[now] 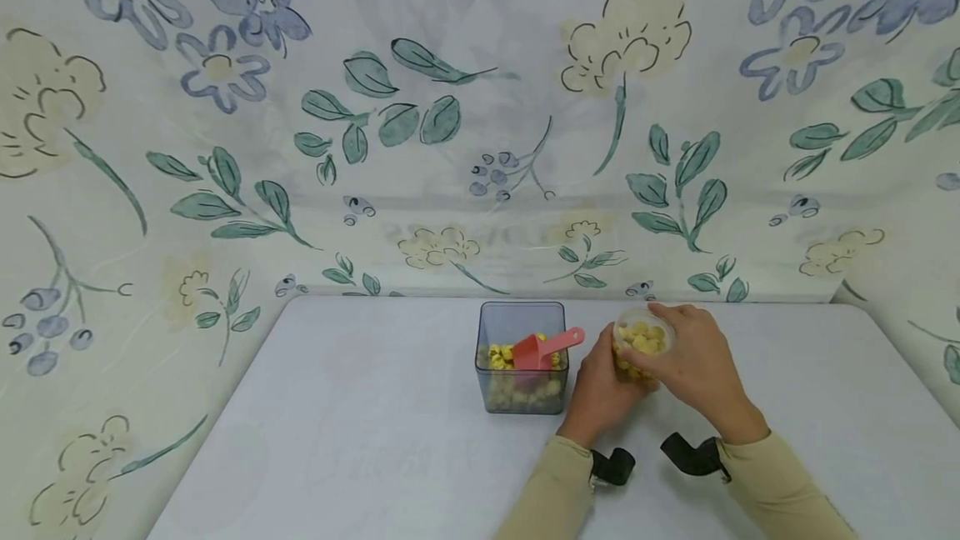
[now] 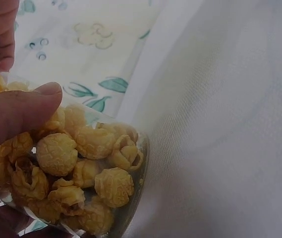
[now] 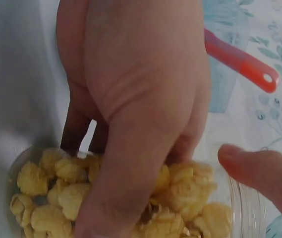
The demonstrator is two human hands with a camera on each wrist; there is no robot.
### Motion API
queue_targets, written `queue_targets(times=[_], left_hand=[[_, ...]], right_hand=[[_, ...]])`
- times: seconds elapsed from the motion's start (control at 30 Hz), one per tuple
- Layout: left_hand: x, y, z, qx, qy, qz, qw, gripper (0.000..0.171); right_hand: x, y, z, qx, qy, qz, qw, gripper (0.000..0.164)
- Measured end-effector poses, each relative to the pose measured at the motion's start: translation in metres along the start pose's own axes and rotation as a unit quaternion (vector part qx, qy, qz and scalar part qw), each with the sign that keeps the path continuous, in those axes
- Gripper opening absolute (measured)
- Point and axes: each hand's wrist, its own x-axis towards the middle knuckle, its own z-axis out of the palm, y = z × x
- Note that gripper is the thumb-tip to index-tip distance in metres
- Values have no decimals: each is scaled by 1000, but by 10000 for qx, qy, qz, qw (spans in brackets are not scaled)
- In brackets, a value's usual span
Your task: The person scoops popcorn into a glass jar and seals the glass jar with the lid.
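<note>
A clear jar of popcorn [image 1: 642, 338], filled with round yellow pieces, is tilted on the right side of the table. My left hand [image 1: 606, 383] grips its body, the thumb [image 2: 22, 111] across its side in the left wrist view. At its mouth, my right hand [image 1: 701, 365] holds the rim between thumb and fingers. A ridged neck [image 3: 247, 208] shows near the right thumb in the right wrist view. Left of my hands stands a smoky clear square bin [image 1: 522, 394] with more popcorn inside. A pink scoop [image 1: 543, 348] rests in it, handle over the right rim.
The white tabletop [image 1: 337, 415] extends left of the bin and around my forearms. Behind it hangs a floral cloth [image 1: 480, 223], meeting the table's back edge. Black curved wrist mounts [image 1: 692, 454] jut inward from both sleeves.
</note>
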Motion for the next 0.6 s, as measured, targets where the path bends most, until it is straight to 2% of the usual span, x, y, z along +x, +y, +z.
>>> queue_targets(times=[0.17, 0.6], left_hand=[[0, 0, 0, 42, 7, 8, 10000, 80], [0, 0, 1, 249, 22, -75, 9997, 82]], right_hand=[[-2, -5, 4, -109, 168, 202, 9996, 74], [-6, -6, 11, -361, 530, 376, 9972, 81]])
